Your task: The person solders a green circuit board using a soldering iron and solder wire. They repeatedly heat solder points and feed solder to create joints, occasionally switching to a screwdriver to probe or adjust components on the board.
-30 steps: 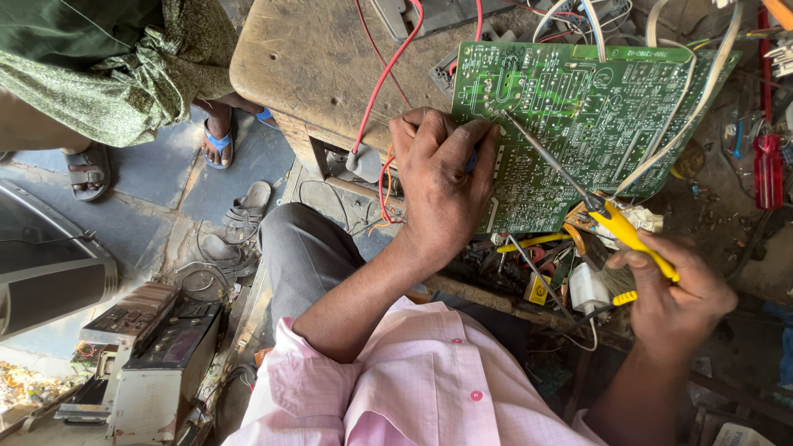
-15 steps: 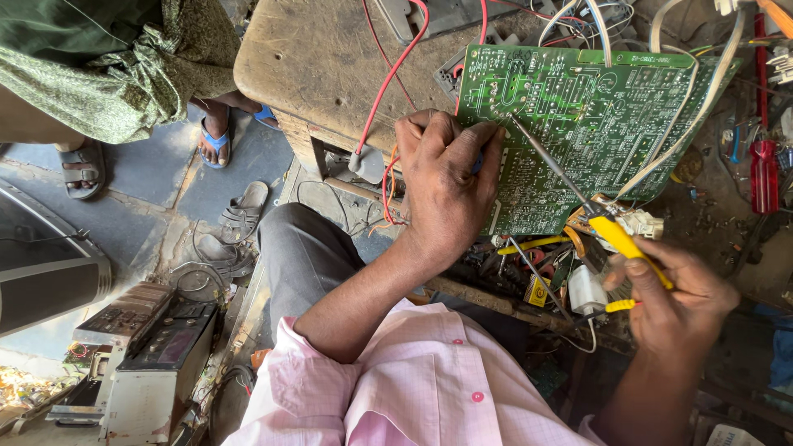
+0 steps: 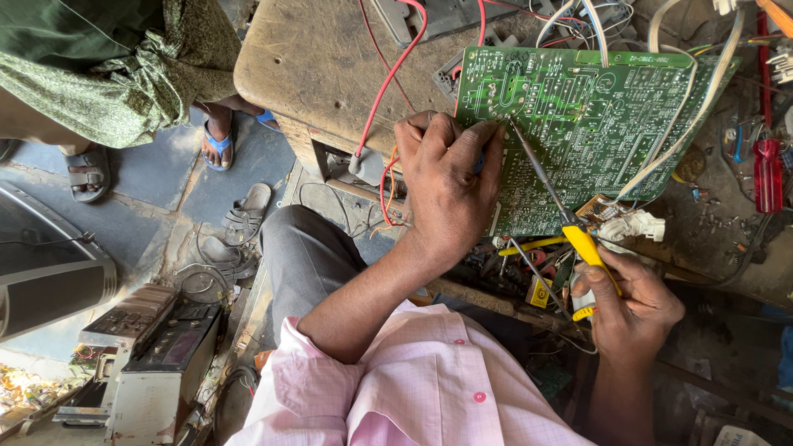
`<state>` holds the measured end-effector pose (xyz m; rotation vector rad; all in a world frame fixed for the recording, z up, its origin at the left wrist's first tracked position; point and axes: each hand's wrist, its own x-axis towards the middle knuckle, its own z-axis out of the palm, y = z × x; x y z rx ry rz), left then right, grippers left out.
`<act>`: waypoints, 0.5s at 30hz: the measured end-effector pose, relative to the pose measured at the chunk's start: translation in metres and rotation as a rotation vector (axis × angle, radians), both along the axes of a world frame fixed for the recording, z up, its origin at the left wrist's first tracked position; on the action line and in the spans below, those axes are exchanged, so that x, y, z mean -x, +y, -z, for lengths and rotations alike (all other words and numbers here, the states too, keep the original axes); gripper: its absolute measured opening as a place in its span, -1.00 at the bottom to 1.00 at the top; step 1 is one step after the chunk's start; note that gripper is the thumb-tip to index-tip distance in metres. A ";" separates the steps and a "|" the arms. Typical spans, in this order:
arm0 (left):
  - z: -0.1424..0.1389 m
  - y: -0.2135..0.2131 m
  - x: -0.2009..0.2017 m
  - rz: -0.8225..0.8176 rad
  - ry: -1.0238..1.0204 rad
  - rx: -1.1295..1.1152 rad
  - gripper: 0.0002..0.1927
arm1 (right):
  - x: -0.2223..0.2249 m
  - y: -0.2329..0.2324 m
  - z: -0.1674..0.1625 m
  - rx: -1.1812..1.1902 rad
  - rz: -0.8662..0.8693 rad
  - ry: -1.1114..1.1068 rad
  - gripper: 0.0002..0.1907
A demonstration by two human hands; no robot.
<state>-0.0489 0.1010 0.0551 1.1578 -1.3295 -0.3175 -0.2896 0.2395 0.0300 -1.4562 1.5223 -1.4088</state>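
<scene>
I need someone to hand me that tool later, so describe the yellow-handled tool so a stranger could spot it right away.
Start at the big green circuit board propped on the worn wooden bench. A thin metal rod slants down from its middle to the right hand; that is the yellow-handled tool. Unlike the red-handled screwdriver lying farther right, it is held with its tip on the board.

Your right hand [image 3: 632, 310] slides lower and closer to you, pulling the yellow-handled tool [image 3: 570, 227] into a steeper slant. Its tip now sits right beside your left hand [image 3: 446, 194] on the green circuit board [image 3: 595, 116].
</scene>
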 end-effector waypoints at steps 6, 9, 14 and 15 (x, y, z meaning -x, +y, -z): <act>0.000 0.000 -0.001 -0.008 -0.015 0.004 -0.83 | -0.003 -0.001 -0.004 0.017 0.006 0.050 -0.76; 0.000 0.000 -0.001 -0.004 -0.019 -0.001 -0.83 | -0.004 -0.001 -0.004 0.017 0.016 0.049 -0.74; -0.001 0.000 -0.001 -0.016 -0.013 -0.004 -0.83 | -0.004 0.000 -0.005 0.025 0.022 0.105 -0.79; -0.001 0.000 -0.001 -0.011 -0.018 -0.007 -0.83 | -0.004 0.000 -0.005 0.022 0.027 0.104 -0.77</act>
